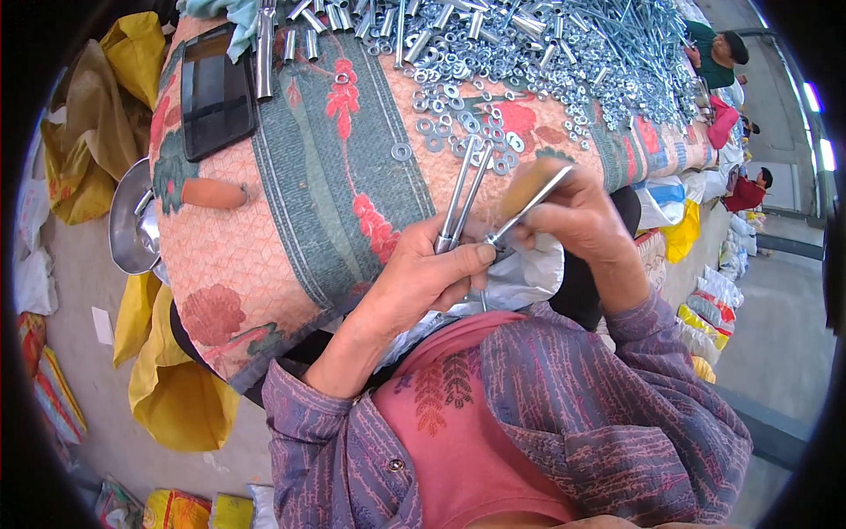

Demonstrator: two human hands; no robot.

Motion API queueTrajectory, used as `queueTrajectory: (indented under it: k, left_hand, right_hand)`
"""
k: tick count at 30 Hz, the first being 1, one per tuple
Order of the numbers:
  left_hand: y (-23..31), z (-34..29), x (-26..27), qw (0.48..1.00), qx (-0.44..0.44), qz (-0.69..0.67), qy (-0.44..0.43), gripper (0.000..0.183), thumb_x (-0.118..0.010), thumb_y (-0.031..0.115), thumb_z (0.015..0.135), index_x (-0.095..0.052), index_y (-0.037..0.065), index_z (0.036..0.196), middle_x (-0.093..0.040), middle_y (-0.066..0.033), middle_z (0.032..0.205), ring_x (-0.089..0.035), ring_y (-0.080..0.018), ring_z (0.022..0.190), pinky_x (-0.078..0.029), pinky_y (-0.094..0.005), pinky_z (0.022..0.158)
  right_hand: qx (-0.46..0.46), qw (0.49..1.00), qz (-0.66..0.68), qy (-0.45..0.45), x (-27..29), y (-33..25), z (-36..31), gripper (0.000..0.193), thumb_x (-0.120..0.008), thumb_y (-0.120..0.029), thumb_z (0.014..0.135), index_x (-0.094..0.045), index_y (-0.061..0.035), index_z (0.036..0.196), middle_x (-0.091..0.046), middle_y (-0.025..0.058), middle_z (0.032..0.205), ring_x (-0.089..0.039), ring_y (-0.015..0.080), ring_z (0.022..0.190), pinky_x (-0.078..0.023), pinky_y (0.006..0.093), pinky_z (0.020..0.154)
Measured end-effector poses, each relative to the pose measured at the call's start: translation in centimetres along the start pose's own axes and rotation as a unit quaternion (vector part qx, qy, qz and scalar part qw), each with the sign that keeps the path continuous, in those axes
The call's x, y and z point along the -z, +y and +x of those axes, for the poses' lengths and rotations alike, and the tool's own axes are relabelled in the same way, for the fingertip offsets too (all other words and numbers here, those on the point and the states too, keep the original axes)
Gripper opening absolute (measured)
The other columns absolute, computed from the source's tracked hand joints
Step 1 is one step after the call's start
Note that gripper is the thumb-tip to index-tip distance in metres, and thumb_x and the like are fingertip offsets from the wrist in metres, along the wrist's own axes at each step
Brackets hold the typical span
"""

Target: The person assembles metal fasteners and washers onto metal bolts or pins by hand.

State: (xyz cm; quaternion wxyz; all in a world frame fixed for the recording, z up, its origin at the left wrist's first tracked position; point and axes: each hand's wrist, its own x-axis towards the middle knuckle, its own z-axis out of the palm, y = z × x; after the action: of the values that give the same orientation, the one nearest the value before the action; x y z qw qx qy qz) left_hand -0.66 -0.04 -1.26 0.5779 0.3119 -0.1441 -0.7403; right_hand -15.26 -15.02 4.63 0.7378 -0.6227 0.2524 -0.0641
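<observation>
Close in front of my body, my left hand [432, 269] is closed around thin metal rods [464, 189] that stick up from its fingers, with a wider collar at their lower end. My right hand [577, 212] pinches another shiny metal rod [539, 201], tilted up to the right. This rod's lower end meets a small washer or nut at my left fingertips; blur hides the exact fit. A brown covering [529, 187] shows at my right fingers. Just beyond the hands lie loose flat washers [500, 166] on the patterned cloth [300, 185].
A big heap of bolts, washers and metal sleeves [546, 62] spreads over the table's far side. At left are a black phone-like slab [218, 93], a brown finger-shaped piece [214, 194] and a metal bowl [132, 225]. Yellow sacks [176, 379] lie on the floor. Other people [718, 53] sit at far right.
</observation>
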Motion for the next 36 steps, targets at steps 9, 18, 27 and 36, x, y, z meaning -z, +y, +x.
queueTrajectory:
  k: [9, 18, 27, 36]
  left_hand:
    - [-0.6, 0.2, -0.1, 0.997, -0.045, 0.032, 0.050, 0.018, -0.059, 0.013, 0.087, -0.056, 0.000, 0.101, -0.057, -0.0067, 0.061, -0.038, -0.0042, 0.036, -0.024, -0.0181, 0.032]
    - [0.1, 0.1, -0.7, 0.989, -0.037, 0.115, 0.085, 0.007, -0.056, 0.007, 0.085, -0.056, 0.003, 0.090, -0.057, -0.0024, 0.058, -0.038, -0.0029, 0.041, -0.025, -0.0195, 0.036]
    - [0.2, -0.1, -0.2, 0.999, -0.020, 0.028, 0.030, 0.007, -0.056, 0.010, 0.085, -0.057, 0.004, 0.087, -0.057, -0.0030, 0.055, -0.035, -0.0031, 0.039, -0.023, -0.0197, 0.035]
    - [0.0, 0.1, -0.6, 0.988, -0.072, 0.078, 0.115, 0.006, -0.060, 0.006, 0.083, -0.056, 0.003, 0.086, -0.058, -0.0037, 0.057, -0.038, -0.0026, 0.039, -0.025, -0.0188, 0.035]
  right_hand:
    - [0.035, 0.996, -0.059, 0.052, 0.1, 0.5, -0.7, 0.033, -0.068, -0.011, 0.077, -0.055, 0.0033, 0.104, -0.060, 0.0120, 0.090, -0.059, 0.0176, 0.075, -0.050, 0.0278, 0.063]
    - [0.066, 0.990, -0.075, 0.095, 0.4, -0.3, -1.3, 0.025, -0.058, -0.011, 0.086, -0.057, 0.0044, 0.106, -0.065, 0.0160, 0.094, -0.064, 0.0201, 0.089, -0.050, 0.0298, 0.078]
    - [0.074, 0.992, -0.060, 0.081, 0.6, -0.7, -1.1, 0.027, -0.059, -0.017, 0.087, -0.057, 0.0041, 0.104, -0.066, 0.0157, 0.093, -0.064, 0.0182, 0.083, -0.051, 0.0288, 0.075]
    - [0.102, 0.984, -0.092, 0.110, 0.8, 0.2, -0.8, 0.036, -0.058, -0.024, 0.089, -0.056, 0.0036, 0.111, -0.066, 0.0124, 0.091, -0.064, 0.0159, 0.081, -0.049, 0.0257, 0.076]
